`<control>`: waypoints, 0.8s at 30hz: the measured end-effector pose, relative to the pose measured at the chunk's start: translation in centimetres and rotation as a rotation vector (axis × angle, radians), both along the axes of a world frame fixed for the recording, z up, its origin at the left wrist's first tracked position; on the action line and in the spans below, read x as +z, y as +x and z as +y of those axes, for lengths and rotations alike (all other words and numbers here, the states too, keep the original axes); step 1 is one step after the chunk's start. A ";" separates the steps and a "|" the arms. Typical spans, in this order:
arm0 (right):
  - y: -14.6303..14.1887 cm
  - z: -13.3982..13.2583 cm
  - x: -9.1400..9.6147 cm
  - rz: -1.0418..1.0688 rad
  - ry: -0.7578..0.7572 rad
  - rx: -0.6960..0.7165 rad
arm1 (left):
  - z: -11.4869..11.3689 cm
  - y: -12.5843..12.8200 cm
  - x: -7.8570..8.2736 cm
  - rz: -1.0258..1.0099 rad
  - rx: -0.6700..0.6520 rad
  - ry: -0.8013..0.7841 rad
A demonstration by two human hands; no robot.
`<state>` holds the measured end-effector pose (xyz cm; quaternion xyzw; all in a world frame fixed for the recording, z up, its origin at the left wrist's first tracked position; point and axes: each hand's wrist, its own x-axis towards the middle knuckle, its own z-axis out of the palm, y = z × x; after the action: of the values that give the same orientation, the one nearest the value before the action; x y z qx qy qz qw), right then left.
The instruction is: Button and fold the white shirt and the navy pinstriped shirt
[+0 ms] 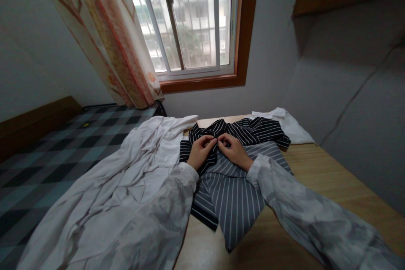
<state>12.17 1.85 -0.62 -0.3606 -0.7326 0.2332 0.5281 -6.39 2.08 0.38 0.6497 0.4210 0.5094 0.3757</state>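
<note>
A striped shirt [242, 202] lies spread on the wooden table, black with white stripes in some parts and grey with white stripes in others. My left hand [202, 150] pinches its dark cloth near the top middle, thumb against forefinger. Close beside it, my right hand [234, 150] pinches the same spot, and the fingertips of both hands nearly meet. Whatever small part of the shirt sits between the fingertips is too small to make out. One pointed grey flap of the shirt hangs toward me over the tabletop.
A rumpled white cloth [136, 177] covers the table's left side. Another white garment [292, 126] lies at the back right of the wooden table [319, 177]. To the left is a bed with a checked cover [57, 164]. A curtain [126, 50] hangs beside the window [196, 21].
</note>
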 end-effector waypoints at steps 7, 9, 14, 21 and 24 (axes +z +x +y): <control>0.1 0.1 -0.2 0.004 -0.016 -0.035 | 0.3 -0.3 -0.6 -0.007 0.034 -0.025; 0.1 0.1 -0.3 0.003 -0.011 -0.036 | 0.3 -0.3 -0.6 -0.012 0.053 -0.038; 0.2 0.2 -0.3 -0.002 0.004 -0.012 | 0.2 -0.3 -0.4 -0.031 0.061 -0.047; 0.3 0.1 0.0 -0.001 -0.011 -0.005 | 0.1 -0.5 -0.2 0.036 0.045 0.018; 0.2 0.2 -0.3 0.018 -0.037 -0.005 | 0.2 -0.5 -0.4 0.031 -0.004 -0.006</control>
<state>12.38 2.09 -0.92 -0.3700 -0.7225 0.2487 0.5284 -6.84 2.30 -0.06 0.6572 0.4270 0.4974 0.3721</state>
